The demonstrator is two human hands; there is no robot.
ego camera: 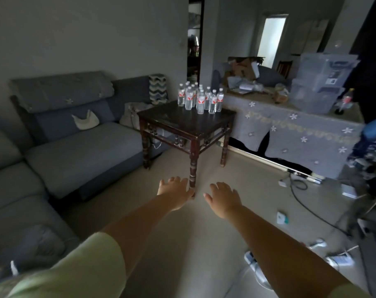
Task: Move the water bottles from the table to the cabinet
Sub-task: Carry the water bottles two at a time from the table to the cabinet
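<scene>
Head view: water bottles [201, 98] clustered upright on table [178, 123], 12 o'clock. Left hand [174, 191] and right hand [224, 197] empty, fingers spread. Likely full, heavy, smooth; grip mid-body.

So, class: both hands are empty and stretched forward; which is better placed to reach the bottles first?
Right, marginally. The right hand lines up below the water bottles on the table; the left hand sits further left. Both are far off.
</scene>
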